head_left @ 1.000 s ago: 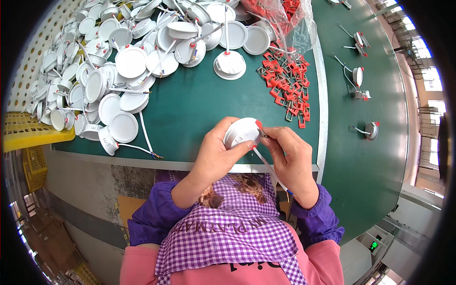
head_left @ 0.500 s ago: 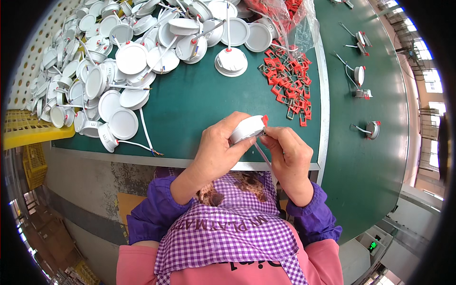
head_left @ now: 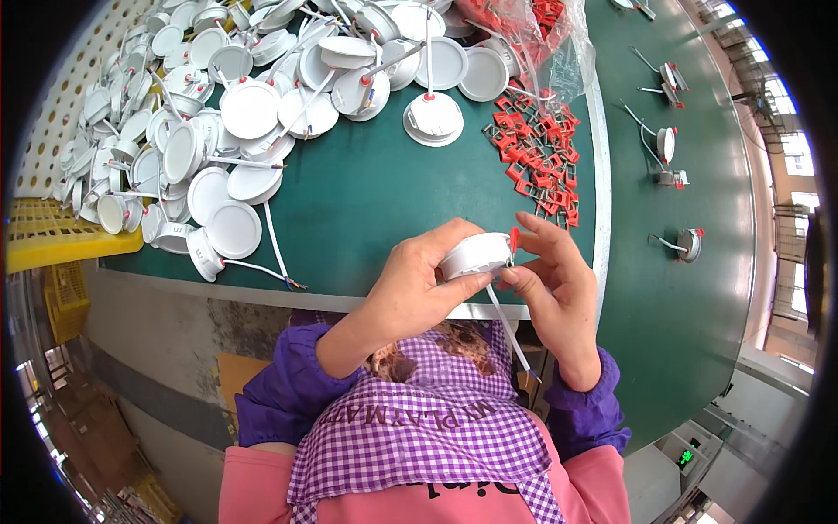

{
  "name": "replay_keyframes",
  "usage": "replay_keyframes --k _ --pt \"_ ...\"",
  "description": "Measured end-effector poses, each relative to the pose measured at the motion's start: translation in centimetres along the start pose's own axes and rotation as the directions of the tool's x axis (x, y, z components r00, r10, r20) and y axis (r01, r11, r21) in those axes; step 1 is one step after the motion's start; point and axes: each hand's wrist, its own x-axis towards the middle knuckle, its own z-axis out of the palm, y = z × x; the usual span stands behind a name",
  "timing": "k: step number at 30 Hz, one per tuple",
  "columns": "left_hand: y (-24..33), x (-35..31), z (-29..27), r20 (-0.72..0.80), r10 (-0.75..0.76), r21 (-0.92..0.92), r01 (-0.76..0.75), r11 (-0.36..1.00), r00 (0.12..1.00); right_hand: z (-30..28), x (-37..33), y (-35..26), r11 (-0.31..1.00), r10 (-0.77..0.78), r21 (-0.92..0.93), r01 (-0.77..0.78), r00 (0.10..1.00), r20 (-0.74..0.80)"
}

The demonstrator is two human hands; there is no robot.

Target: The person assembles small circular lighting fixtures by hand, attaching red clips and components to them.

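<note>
My left hand [head_left: 423, 278] is closed around a round white downlight [head_left: 476, 255], which is tilted on its side. A red spring clip [head_left: 513, 238] sits at the lamp's right edge. The fingers of my right hand [head_left: 559, 284] are apart beside that clip; the thumb tip touches the lamp's edge just below it. From under the lamp a white cable [head_left: 508, 327] with bare coloured wire ends hangs over the front edge of the table. Another white downlight [head_left: 433, 120] lies alone beyond my hands, its cable pointing away.
A large heap of white downlights [head_left: 234, 229] covers the left of the green table [head_left: 367, 192], beside a yellow perforated crate [head_left: 70, 240]. Loose red clips [head_left: 541, 162] lie at the right, below a clear plastic bag [head_left: 572, 52] of them. Several clipped lamps [head_left: 690, 244] stand on the right-hand green surface.
My hands and the lamp have shifted slightly right. The right fingers have spread from their pinch at the clip, and the hanging cable shows at greater length.
</note>
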Motion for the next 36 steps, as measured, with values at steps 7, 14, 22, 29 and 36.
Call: replay_keyframes --k 7,14,22,29,36 --pt "1.9 0.0 0.5 0.07 0.005 0.02 -0.007 1.0 0.998 -1.3 -0.7 -1.3 0.994 -0.067 -0.086 0.065 0.998 -0.019" --pt "-1.0 2.6 0.6 0.038 0.149 0.156 -0.153 0.976 0.988 -5.1 1.1 3.7 0.983 0.054 0.178 -0.04 0.996 -0.076" --pt "-4.1 11.2 -4.3 -0.194 0.585 0.898 -0.098 0.43 0.787 -11.8 2.8 7.7 0.983 -0.183 -0.122 0.14 0.63 -0.755" --pt "-4.5 12.6 -3.5 -0.308 0.535 0.911 0.082 0.404 0.787 -4.1 2.8 6.5 0.876 -0.299 -0.451 0.174 0.928 -0.222" --pt "-3.9 9.0 -2.7 -0.347 0.487 0.743 -0.081 0.664 0.802 -3.2 3.1 6.8 0.493 -0.395 -0.836 0.24 0.918 0.031"
